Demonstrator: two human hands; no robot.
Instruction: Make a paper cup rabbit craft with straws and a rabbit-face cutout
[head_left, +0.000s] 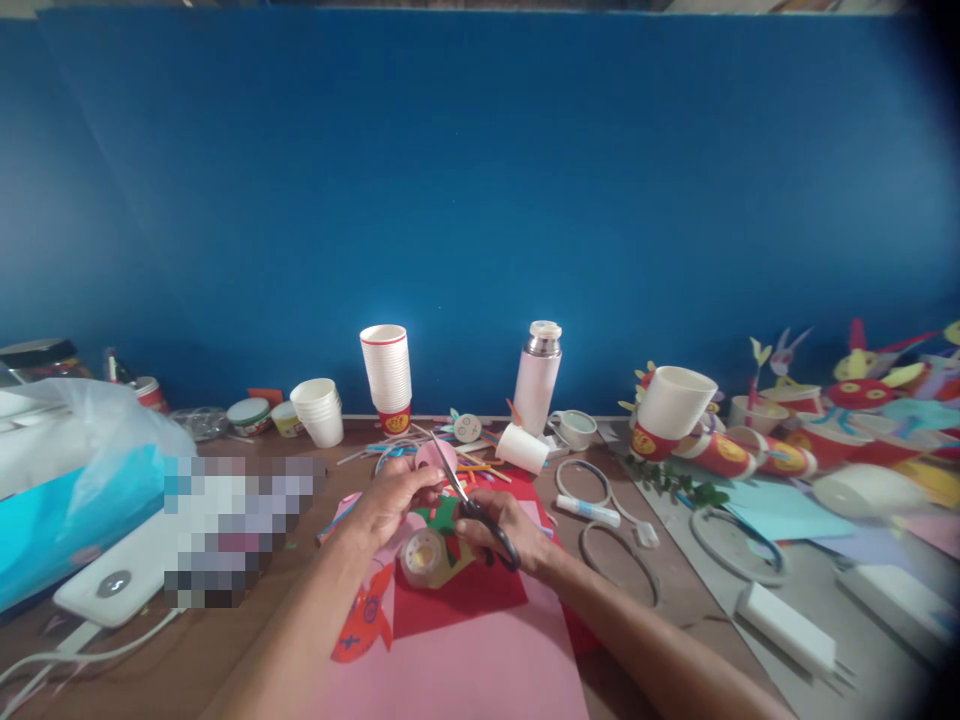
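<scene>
My left hand (396, 498) is closed in a pinch on a small rounded piece of pink paper (433, 457). Black-handled scissors (452, 472) are gripped in my right hand (508, 522), their blades pointing away from me and slightly left, at the pink paper's edge. Whether the blades touch the paper I cannot tell. Below the hands lies a roll of clear tape (422, 558). Red paper (465, 612) and a large pink sheet (480, 675) are spread under it, with an orange-red paper cutout (364, 622) marked in blue at the left.
Stacked paper cups (386, 370), a thermos (538, 385) and a tipped white cup (523, 449) stand or lie beyond my hands. A glue stick (589, 511) and cables are to the right, near paper-cup crafts (859, 395). A white power strip (120, 575) lies left.
</scene>
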